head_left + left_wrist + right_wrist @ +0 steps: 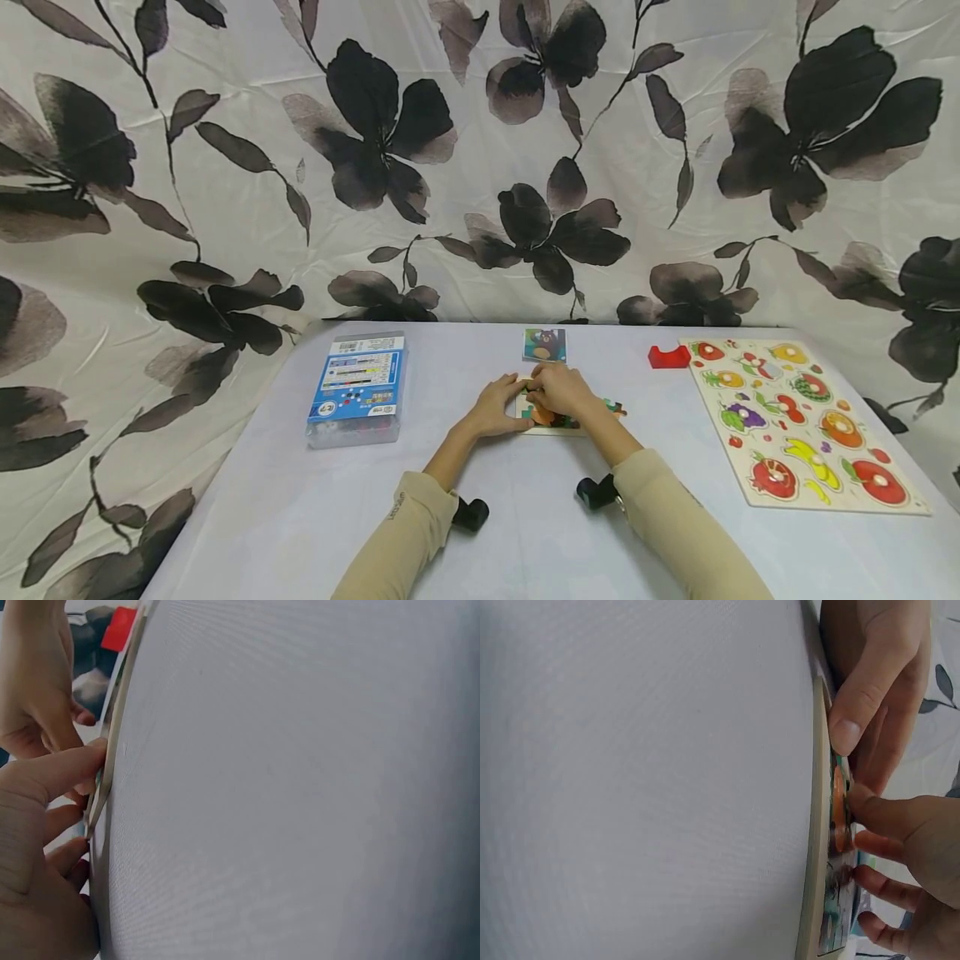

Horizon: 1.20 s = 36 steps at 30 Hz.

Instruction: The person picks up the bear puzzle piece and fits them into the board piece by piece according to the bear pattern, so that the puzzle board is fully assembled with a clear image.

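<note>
A jigsaw puzzle point(551, 421) with a pale wooden frame lies flat in the middle of the table, partly covered by both hands. My left hand point(495, 408) holds its left side, thumb on the near edge and fingers toward the far corner. Bent over the picture, my right hand point(561, 392) pinches a mostly hidden puzzle piece against the board's upper left. In the right wrist view, the right thumb point(881, 814) meets the picture near an orange patch, close to the left thumb point(847, 735). Several coloured puzzle pieces point(617, 407) show past the right forearm.
Behind the puzzle lies a picture card point(545, 344) of a bear. A clear plastic box with a blue label point(356, 387) sits at left. To the right are a red block point(669, 357) and a fruit peg board point(806, 425). A flowered cloth point(525, 167) hangs behind the table.
</note>
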### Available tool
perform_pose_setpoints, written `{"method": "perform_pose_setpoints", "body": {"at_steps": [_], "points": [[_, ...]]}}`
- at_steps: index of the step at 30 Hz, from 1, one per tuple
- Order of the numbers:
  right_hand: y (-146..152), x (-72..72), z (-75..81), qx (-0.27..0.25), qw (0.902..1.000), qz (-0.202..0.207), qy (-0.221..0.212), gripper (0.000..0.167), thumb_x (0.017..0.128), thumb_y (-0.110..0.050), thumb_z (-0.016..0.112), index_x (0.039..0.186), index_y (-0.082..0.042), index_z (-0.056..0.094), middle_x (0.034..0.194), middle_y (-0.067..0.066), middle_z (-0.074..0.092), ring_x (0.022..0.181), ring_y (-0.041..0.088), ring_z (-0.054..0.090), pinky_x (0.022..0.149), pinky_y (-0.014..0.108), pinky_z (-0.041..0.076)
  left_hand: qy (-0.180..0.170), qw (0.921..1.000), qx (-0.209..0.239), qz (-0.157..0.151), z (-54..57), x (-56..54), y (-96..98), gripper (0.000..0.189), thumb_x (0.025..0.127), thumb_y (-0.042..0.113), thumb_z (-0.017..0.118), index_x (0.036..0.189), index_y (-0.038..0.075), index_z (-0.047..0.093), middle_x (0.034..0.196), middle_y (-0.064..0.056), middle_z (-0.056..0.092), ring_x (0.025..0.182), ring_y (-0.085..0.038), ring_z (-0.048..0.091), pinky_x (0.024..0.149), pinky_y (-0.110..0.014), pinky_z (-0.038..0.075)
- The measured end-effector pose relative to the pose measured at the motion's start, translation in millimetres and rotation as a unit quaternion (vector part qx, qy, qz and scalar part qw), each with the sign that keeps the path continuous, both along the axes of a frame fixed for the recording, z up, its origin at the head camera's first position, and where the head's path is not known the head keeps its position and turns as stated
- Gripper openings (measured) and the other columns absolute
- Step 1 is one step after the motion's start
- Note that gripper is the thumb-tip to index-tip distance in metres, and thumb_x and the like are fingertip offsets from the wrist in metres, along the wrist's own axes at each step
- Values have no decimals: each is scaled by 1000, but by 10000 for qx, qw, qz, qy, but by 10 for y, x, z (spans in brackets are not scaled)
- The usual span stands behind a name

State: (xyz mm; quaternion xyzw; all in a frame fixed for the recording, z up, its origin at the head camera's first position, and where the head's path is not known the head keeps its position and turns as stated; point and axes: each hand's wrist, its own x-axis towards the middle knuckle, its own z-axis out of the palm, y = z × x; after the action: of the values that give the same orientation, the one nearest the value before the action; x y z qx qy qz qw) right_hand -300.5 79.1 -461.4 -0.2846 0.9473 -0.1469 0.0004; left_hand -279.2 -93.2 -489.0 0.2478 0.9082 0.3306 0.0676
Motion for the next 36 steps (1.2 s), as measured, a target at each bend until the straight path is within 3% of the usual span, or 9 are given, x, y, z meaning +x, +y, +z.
{"method": "perform_pose_setpoints", "body": {"at_steps": [11,21,23,26,30,36], "points": [[32,-52,19,-560,9969,-199,-510,17,81,-16,73,93,-4,75,111,12,63,98,31,60,80,57,48,18,10000,-1,-19,21,1,21,75,79,31,69,139,-4,41,147,-25,32,138,-40,25,113,-52,17],[109,16,13,-215,9986,-135,-459,29,90,-27,64,114,-12,70,122,14,56,107,39,49,80,55,42,-46,9998,-174,40,21,10,17,75,79,32,68,139,-4,41,148,-23,30,139,-39,24,113,-52,18],[181,34,-9,-493,9980,15,-389,31,92,-24,61,117,-8,68,123,19,54,107,41,49,82,56,42,-73,9997,-215,73,16,7,18,74,79,31,68,139,-3,41,148,-23,30,139,-38,23,113,-51,18],[353,48,-61,-1345,9908,58,-140,29,91,-13,62,116,3,65,119,25,55,105,42,53,86,56,45,-25,9996,-260,93,14,6,23,74,79,31,69,139,-3,42,148,-23,31,139,-38,24,113,-51,18],[688,86,-95,-2097,9768,-427,77,30,85,-4,66,112,9,64,110,28,59,95,39,59,83,51,49,48,9996,-270,64,20,6,30,74,78,31,69,138,-4,43,147,-24,32,138,-39,26,113,-51,20],[1190,245,-61,-1706,9764,-1118,-704,43,82,-12,70,118,9,60,108,27,62,91,34,56,79,47,48,78,9995,-310,38,17,0,21,75,76,30,69,137,-5,43,146,-27,32,137,-42,26,112,-52,20]]}}
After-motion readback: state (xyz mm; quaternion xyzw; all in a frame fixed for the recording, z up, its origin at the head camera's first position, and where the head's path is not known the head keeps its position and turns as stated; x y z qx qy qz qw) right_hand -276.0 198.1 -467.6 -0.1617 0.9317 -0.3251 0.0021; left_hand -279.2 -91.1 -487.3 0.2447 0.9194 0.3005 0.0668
